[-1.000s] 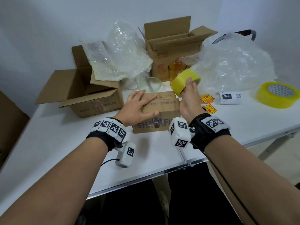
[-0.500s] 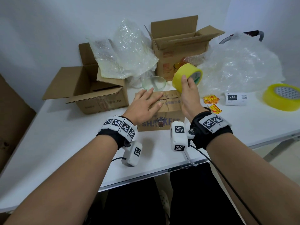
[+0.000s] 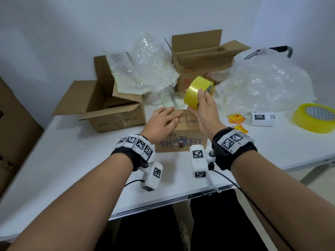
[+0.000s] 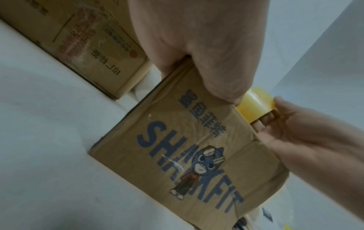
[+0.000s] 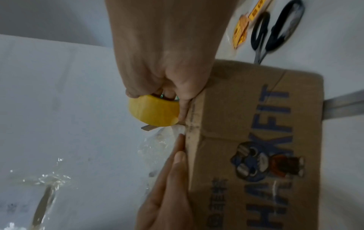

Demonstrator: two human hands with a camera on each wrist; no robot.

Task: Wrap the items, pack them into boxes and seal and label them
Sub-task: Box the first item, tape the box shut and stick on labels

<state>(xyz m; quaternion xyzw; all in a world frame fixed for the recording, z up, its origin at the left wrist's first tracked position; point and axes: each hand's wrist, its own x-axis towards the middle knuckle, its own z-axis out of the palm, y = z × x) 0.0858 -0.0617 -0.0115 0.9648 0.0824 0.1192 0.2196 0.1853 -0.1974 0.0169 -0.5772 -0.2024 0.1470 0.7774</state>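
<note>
A small closed cardboard box (image 3: 183, 134) printed SHAKFIT (image 4: 189, 157) (image 5: 254, 140) sits on the white table (image 3: 72, 169) in front of me. My left hand (image 3: 163, 122) lies flat on its top with straight fingers, pressing the flaps down. My right hand (image 3: 203, 105) grips a yellow tape roll (image 3: 195, 91) (image 5: 155, 112) (image 4: 254, 104) above the box's far right edge, thumb on its outer face, fingers through the core. Its little finger touches the box top edge.
An open box (image 3: 108, 105) stands left, another open box (image 3: 201, 57) behind. Bubble wrap (image 3: 152, 69) (image 3: 262, 84) lies between and right. A glass bowl (image 3: 172, 99), a second tape roll (image 3: 315, 117), yellow stickers (image 3: 237, 122), a label roll (image 3: 262, 118) and scissors (image 5: 275, 29) lie nearby.
My right hand has lifted the tape roll up and tilted it over the box's far edge. The left hand stays flat on the box top.
</note>
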